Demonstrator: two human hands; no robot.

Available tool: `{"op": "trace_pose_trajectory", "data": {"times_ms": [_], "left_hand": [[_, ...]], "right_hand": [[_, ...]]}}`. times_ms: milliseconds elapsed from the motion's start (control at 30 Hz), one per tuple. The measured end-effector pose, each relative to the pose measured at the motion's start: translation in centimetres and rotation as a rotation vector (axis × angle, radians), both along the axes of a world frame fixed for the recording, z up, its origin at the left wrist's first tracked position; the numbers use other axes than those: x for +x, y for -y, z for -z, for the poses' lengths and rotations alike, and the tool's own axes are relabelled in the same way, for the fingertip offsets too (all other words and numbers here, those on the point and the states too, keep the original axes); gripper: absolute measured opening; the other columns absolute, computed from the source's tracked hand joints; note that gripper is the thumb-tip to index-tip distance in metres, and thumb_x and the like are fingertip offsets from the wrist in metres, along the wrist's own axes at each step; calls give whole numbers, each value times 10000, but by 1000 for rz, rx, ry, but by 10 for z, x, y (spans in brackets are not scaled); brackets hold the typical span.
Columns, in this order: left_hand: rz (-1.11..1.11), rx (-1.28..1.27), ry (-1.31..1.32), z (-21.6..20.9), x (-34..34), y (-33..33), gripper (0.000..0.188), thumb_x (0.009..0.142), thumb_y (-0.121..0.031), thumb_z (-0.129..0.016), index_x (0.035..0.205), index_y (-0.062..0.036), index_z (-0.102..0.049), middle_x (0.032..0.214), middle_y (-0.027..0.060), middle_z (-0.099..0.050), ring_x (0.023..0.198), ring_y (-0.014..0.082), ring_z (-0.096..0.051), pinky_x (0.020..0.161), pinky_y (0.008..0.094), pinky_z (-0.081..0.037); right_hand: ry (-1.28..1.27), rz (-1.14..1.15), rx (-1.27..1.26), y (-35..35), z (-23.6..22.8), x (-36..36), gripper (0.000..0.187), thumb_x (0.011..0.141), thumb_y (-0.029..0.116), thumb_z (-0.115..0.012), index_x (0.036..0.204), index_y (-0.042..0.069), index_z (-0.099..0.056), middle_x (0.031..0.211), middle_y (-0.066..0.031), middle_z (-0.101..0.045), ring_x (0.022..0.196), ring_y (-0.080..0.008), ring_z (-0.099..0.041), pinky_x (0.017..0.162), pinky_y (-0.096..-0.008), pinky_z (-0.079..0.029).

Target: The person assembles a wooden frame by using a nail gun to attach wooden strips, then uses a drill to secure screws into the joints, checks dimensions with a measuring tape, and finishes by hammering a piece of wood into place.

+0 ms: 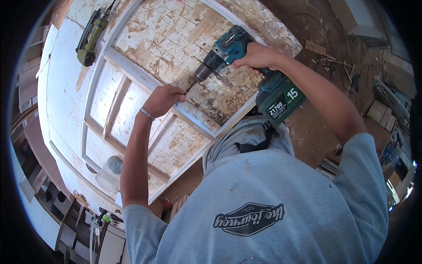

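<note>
My right hand is wrapped around the handle of a teal and black cordless drill, which has a large battery under its grip. The drill's chuck points down and left, and a thin bit sticks out of it. At the tip of that bit, my left hand has its thumb and fingers pinched together. What lies between those fingertips is too small to make out. Directly beneath is a bar of a pale wooden frame, lying flat on the worn, paint-flecked worktable.
A green angle grinder lies at the table's far left. Near its left front sits a clear plastic container beside a grey fuzzy ball. Wood scraps and cables litter the floor at right. Shelves with tools stand at lower left.
</note>
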State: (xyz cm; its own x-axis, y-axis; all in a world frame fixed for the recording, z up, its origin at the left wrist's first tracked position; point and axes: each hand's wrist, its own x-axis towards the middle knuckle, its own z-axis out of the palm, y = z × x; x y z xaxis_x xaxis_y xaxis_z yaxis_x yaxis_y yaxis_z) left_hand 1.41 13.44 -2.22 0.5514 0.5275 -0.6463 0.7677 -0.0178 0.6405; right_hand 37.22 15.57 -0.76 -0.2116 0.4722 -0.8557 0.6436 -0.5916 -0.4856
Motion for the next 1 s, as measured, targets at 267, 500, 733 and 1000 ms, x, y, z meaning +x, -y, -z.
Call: {"op": "trace_pose_trajectory", "data": {"times_ms": [267,500,733,1000], "left_hand": [[-39,4,5,3,-2,2,269,925,-232,-723,1092,-23,-751,979,132,-731,946,256,-691,885,376,-521],[-8,4,10,6,-3,1,258,926,-209,-713,1091,-15,-751,957,127,-737,935,250,-697,883,372,-524],[29,14,12,1,-1,-2,240,920,-201,-715,1083,-30,-754,948,131,-729,926,264,-692,872,376,-526],[60,145,74,8,-2,12,225,896,-218,-757,1022,-32,-745,928,144,-700,925,310,-674,856,409,-521]], "right_hand": [[-25,14,-11,4,4,2,352,836,306,-792,765,3,-628,593,-41,-539,446,-149,-513,417,-338,-430],[-55,25,16,3,3,2,391,800,301,-815,763,-60,-671,593,-88,-559,430,-182,-506,395,-366,-419],[0,-13,-25,0,2,0,341,836,308,-802,808,13,-633,595,-33,-536,451,-138,-518,413,-330,-429],[-44,28,27,10,15,1,409,805,310,-811,645,-16,-621,538,-75,-551,410,-188,-520,401,-359,-431]]}}
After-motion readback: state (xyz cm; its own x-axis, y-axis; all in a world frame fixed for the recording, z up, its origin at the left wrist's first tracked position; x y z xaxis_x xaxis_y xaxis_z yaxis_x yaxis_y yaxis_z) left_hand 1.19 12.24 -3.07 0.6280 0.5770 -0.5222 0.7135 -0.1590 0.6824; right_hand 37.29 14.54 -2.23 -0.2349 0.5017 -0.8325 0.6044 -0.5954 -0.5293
